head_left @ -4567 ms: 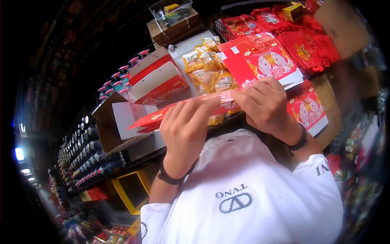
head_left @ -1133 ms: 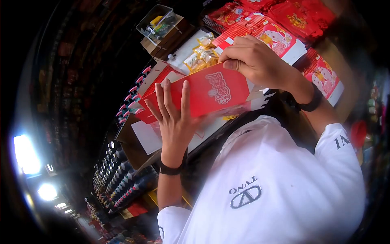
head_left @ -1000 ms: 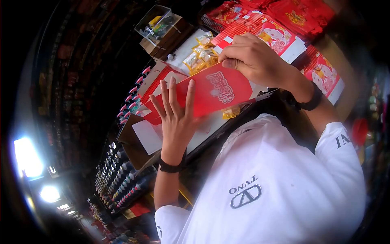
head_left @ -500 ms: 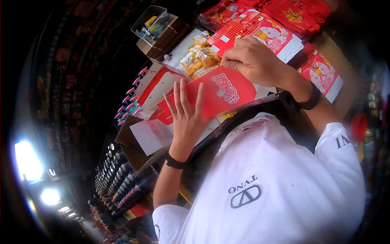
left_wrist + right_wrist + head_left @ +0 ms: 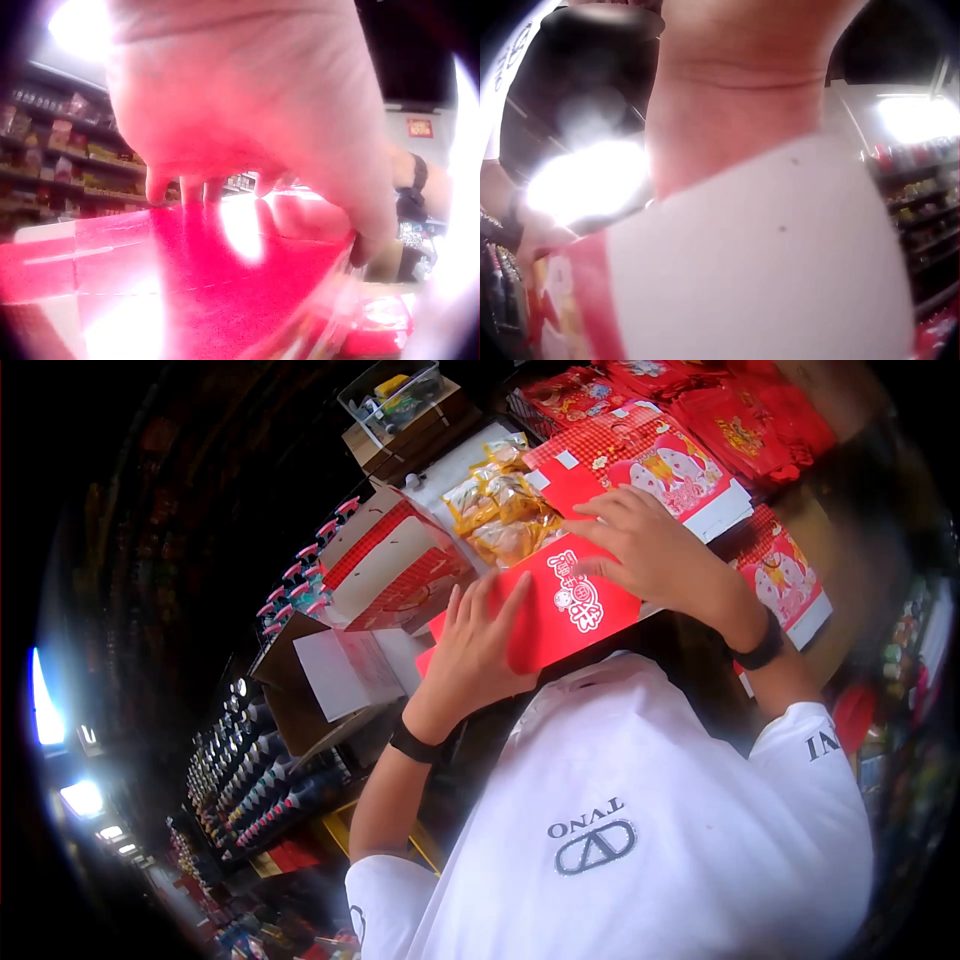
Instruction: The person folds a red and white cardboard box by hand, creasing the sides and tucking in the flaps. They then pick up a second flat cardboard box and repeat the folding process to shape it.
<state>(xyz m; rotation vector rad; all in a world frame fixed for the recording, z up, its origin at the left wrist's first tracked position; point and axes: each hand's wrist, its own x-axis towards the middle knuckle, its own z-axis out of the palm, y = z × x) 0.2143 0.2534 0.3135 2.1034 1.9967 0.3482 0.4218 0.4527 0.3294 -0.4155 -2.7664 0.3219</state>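
In the head view a red cardboard gift box (image 5: 562,622) with white lettering lies across both hands in front of the chest. My left hand (image 5: 475,660) holds its left part, fingers reaching over the panel to the far edge. In the left wrist view the left thumb (image 5: 364,249) bends down at one edge of the glossy red panel (image 5: 202,292). My right hand (image 5: 655,555), slightly blurred, hovers at the box's right end with fingers spread and fairly straight. A white flap (image 5: 742,247) hides its fingers in the right wrist view.
Yellow-wrapped snack packets (image 5: 500,510) lie beyond the box. An open carton (image 5: 385,560) stands at left, above a brown cardboard box (image 5: 285,690). Flat printed boxes (image 5: 665,470) and red bags (image 5: 740,435) lie at right. Bottles (image 5: 235,760) line a lower shelf.
The red box has gone from a narrow folded strip to a broad panel facing up. Lately the right hand has loosened its pinch and spread its fingers; the left hand has moved right along the panel.
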